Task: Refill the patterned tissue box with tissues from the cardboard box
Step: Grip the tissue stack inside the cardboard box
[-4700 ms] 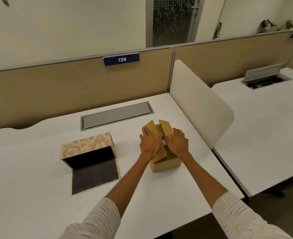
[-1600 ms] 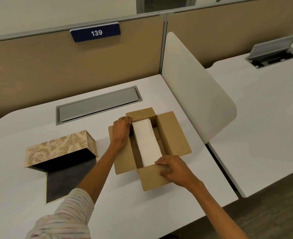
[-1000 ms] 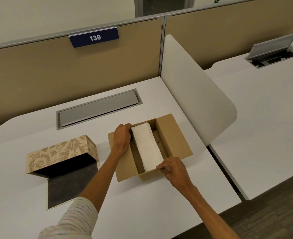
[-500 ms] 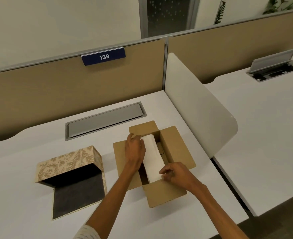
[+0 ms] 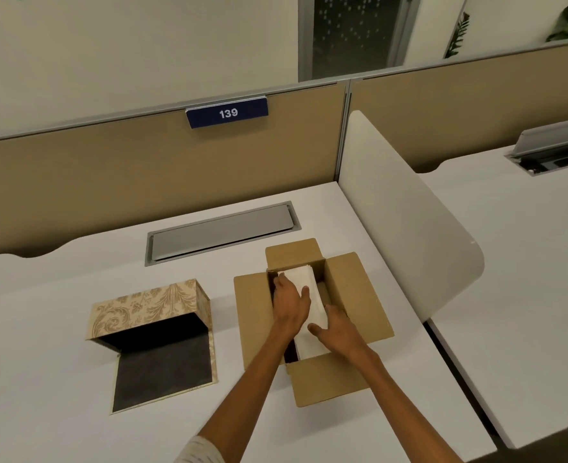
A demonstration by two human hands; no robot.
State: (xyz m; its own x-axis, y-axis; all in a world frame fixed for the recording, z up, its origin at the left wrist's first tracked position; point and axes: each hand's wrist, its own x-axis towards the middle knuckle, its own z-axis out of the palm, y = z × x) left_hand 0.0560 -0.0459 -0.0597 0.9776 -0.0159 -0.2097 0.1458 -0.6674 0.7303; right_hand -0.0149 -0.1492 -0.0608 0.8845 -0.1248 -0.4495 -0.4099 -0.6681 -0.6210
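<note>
The cardboard box (image 5: 312, 315) sits on the white worktop (image 5: 58, 379) with all four flaps folded out, a white stack of tissues (image 5: 311, 305) lying inside it. Both hands are down in the box: the left hand (image 5: 289, 304) lies flat over the stack, fingers spread; the right hand (image 5: 337, 329) curls at its near end. Whether either grip has closed on the tissues, I cannot tell. Just to the left, the patterned tissue box (image 5: 155, 332) lies open, its dark interior showing.
</note>
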